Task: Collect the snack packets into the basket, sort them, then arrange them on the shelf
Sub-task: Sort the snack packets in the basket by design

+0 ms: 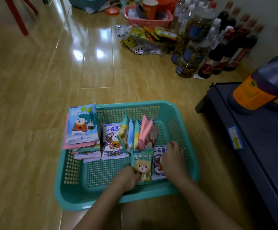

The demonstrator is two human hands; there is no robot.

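Observation:
A teal mesh basket (91,176) sits on the wooden floor in front of me. Inside it, my left hand (127,178) grips the bottom of a green packet with a bear (141,161), held upright. My right hand (173,159) rests on a white packet (158,153) lying flat at the basket's right side. Several packets stand on edge (138,133) in the middle. Another white packet (111,141) lies flat beside them. A stack of packets topped by a blue one (82,125) leans over the basket's left rim.
A dark shelf unit (254,130) stands at the right with a large dark jug (264,83) on it. Bottles and jars (209,45) line the back wall. A clear bag of snacks (143,39) and a pink basket (148,19) lie beyond.

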